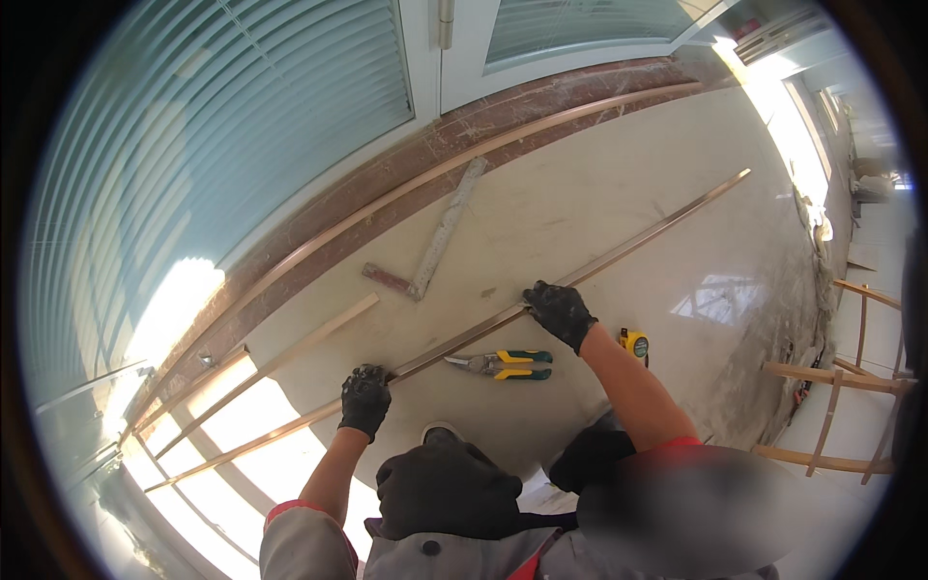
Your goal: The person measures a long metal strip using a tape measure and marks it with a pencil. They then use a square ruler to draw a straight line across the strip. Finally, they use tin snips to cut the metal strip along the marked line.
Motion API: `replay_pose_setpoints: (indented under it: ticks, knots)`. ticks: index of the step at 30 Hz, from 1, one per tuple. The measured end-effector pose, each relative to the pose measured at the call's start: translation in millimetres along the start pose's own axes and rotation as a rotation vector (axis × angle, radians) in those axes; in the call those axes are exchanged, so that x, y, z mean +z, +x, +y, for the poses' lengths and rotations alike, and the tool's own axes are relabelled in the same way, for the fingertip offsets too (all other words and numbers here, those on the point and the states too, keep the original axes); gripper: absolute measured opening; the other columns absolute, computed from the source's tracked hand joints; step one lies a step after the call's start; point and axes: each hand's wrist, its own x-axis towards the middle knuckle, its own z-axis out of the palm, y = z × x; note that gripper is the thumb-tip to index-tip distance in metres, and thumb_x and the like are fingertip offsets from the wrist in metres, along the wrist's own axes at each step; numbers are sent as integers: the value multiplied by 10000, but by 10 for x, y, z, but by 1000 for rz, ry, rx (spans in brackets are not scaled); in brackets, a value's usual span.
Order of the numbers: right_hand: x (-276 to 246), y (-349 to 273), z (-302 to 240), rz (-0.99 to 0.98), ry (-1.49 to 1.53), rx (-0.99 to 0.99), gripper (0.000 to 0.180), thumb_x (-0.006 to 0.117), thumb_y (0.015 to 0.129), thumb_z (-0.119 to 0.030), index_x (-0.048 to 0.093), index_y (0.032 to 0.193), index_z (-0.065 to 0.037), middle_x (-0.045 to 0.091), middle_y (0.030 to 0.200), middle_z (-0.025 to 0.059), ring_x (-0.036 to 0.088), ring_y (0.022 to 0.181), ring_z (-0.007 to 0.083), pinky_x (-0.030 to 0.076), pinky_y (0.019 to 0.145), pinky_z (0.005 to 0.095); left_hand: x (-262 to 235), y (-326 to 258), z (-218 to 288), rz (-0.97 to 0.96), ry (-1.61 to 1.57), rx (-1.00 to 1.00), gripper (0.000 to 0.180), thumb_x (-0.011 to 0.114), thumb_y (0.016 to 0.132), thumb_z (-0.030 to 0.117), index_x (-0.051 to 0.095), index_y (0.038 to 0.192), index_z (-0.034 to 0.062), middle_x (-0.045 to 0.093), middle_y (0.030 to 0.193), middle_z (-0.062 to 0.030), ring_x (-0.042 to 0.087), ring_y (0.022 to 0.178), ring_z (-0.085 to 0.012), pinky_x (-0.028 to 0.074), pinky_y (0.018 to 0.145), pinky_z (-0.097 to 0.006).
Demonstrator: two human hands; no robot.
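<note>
Bronze-coloured metal trim strip lies diagonally across the pale stone floor. The black-gloved left hand and right hand both press down on it, fingers curled over the strip. Green-and-yellow tin snips lie just beside it, near a yellow tape measure.

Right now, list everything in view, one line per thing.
long metal trim strip: one, bronze, diagonal across the floor, under both hands
shorter trim strip: one, pale gold, floor, left of centre
tin snips: one, green and yellow handles, floor beside the strip
tape measure: one, yellow, by the right forearm
straightedge: one, grey, near the wall base
wooden frame: one, right edge
left hand: black glove, grip on strip
right hand: black glove, pressing strip
</note>
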Motion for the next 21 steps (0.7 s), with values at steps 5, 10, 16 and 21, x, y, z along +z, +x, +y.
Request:
replay_pose_setpoints:
  ticks: [5,10,16,21]
  knots:
    - [-50,130,-60,-102,46,-24,358,660,808,-200,644,1146,-84,649,1031,124,672,944,271,560,762,408,37,-211,44,122,-36,-26,184,605,789,183,633,945,89,592,1040,-150,558,1027,-355,435,903,-489]
    - [-39,131,26,-65,-25,-131,369,672,779,-183,635,1135,-90,636,1087,144,675,926,271,563,750,419,112,-130,109,87,8,-80,188,595,754,170,625,918,83,582,1000,-149,552,1000,-350,429,873,-482]
    - [-263,119,-255,-303,-12,-15,428,617,817,-118,587,1241,-66,615,1263,223,696,956,301,583,749,409,195,-149,48,51,10,-94,187,570,739,145,628,898,66,602,944,-159,580,949,-360,447,849,-481]
    - [-153,105,-264,-136,-52,-48,342,587,819,-105,608,1157,-58,646,1054,163,699,804,305,572,652,428,146,-123,66,44,72,-76,175,558,789,148,637,922,66,630,968,-170,607,946,-367,485,822,-496]
